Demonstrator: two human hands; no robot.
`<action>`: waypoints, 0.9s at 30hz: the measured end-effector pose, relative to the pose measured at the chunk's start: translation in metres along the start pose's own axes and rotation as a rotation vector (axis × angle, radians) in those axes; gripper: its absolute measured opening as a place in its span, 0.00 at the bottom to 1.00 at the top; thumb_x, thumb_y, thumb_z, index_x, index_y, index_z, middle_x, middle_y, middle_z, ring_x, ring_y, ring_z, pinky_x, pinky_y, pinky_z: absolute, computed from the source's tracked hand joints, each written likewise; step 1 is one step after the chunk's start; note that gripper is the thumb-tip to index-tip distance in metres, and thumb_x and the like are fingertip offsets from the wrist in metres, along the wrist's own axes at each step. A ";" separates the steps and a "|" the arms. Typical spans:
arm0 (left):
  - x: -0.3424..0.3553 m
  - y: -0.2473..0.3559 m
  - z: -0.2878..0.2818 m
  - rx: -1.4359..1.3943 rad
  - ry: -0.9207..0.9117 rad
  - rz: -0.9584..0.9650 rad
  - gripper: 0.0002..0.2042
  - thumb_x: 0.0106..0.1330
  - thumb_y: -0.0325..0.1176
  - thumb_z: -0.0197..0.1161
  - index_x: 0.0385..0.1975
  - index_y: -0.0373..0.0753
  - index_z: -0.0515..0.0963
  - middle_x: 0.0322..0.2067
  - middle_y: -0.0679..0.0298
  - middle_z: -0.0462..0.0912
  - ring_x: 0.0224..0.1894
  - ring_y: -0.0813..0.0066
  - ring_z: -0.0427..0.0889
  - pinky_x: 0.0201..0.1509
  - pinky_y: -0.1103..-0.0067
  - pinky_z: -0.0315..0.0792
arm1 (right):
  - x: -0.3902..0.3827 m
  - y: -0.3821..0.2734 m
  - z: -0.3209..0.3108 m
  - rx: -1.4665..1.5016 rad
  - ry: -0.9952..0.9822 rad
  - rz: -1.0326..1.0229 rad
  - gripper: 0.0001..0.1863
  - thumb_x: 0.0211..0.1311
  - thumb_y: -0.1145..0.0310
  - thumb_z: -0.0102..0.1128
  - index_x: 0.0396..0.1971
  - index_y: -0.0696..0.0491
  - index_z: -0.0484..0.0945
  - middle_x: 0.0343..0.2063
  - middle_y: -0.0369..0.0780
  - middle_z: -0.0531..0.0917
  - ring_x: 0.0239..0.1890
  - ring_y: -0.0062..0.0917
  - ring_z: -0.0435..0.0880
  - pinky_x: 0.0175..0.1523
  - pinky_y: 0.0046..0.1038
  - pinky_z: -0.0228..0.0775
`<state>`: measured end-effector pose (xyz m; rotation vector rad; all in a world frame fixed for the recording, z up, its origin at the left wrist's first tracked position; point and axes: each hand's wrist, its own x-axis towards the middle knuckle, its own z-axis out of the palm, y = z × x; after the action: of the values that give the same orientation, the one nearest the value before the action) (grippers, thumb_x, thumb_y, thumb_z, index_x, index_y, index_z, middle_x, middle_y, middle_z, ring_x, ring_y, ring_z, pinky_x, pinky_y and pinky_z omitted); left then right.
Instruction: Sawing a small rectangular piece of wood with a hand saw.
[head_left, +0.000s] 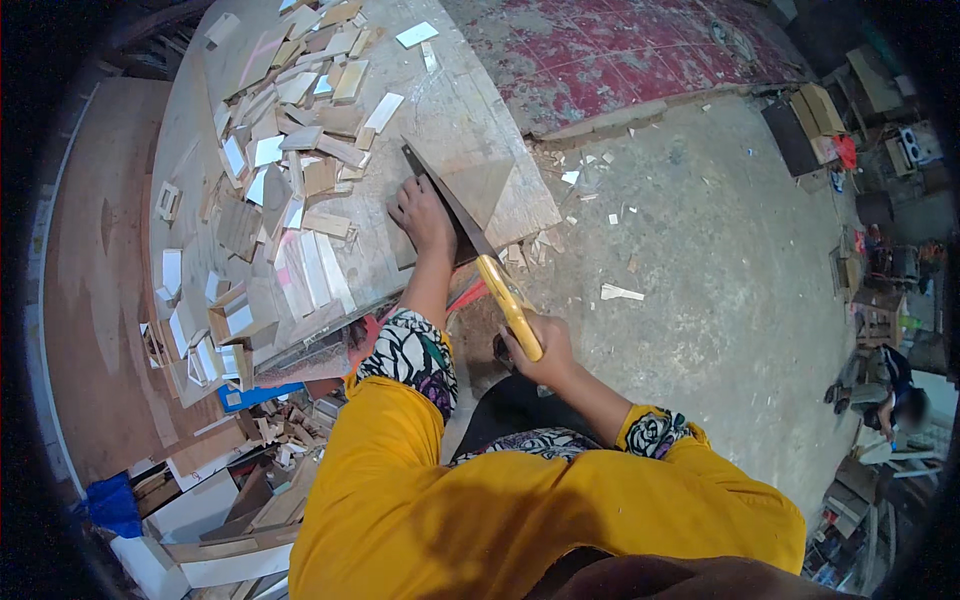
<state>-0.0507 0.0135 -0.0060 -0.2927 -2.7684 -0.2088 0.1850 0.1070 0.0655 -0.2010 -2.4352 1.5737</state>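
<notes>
My right hand (548,350) is closed round the yellow handle of a handsaw (508,300). Its dark, tapering blade points up and left over the worktable (445,100). Beside the blade, on its left, my left hand (425,218) bears down on the tabletop with bent fingers. What lies beneath that palm is mostly covered; a dark flat edge shows by the wrist. A brownish flat area, perhaps a thin board (485,190), shows right of the blade. Many wood offcuts (300,140), some white-faced, are heaped left of my left hand.
A small open wooden box (240,308) sits at the table's near left edge. Scraps lie on the concrete floor (700,270) at right. More offcuts (290,430) and a blue bag (112,505) are at lower left. Another person (885,390) is low at far right.
</notes>
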 end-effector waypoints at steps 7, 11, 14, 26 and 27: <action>0.004 0.007 -0.010 -0.026 0.005 -0.013 0.12 0.61 0.29 0.46 0.44 0.39 0.71 0.44 0.62 0.71 0.50 0.66 0.69 0.57 0.65 0.57 | 0.012 -0.002 -0.027 0.069 -0.113 0.091 0.08 0.49 0.67 0.61 0.22 0.55 0.73 0.16 0.46 0.75 0.20 0.44 0.76 0.25 0.34 0.67; 0.002 0.006 -0.011 -0.111 0.035 0.042 0.11 0.61 0.29 0.46 0.42 0.37 0.72 0.42 0.60 0.72 0.48 0.63 0.70 0.54 0.69 0.61 | 0.000 0.003 -0.015 0.070 -0.053 0.064 0.08 0.49 0.66 0.61 0.21 0.55 0.73 0.15 0.46 0.74 0.20 0.43 0.76 0.25 0.35 0.66; -0.006 0.017 -0.017 -0.139 0.003 0.068 0.11 0.60 0.28 0.47 0.41 0.35 0.72 0.42 0.59 0.73 0.48 0.62 0.70 0.54 0.69 0.62 | 0.022 0.015 0.003 0.056 0.020 0.096 0.08 0.49 0.66 0.60 0.23 0.55 0.74 0.17 0.48 0.75 0.22 0.44 0.76 0.26 0.36 0.67; -0.012 0.013 -0.013 -0.070 -0.007 0.023 0.10 0.59 0.29 0.47 0.40 0.39 0.71 0.43 0.62 0.70 0.50 0.67 0.67 0.57 0.69 0.56 | -0.026 0.013 -0.008 0.019 -0.028 0.072 0.07 0.47 0.68 0.60 0.27 0.53 0.76 0.20 0.47 0.77 0.24 0.44 0.78 0.28 0.35 0.69; -0.012 0.012 -0.012 -0.057 -0.028 0.029 0.10 0.60 0.29 0.46 0.40 0.39 0.71 0.43 0.62 0.70 0.49 0.67 0.67 0.57 0.70 0.56 | -0.026 0.010 -0.009 0.017 -0.038 0.119 0.07 0.47 0.68 0.60 0.27 0.53 0.77 0.21 0.47 0.77 0.24 0.44 0.78 0.28 0.35 0.69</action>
<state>-0.0330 0.0213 0.0018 -0.3532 -2.7868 -0.2787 0.2122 0.1123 0.0568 -0.3217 -2.4793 1.6618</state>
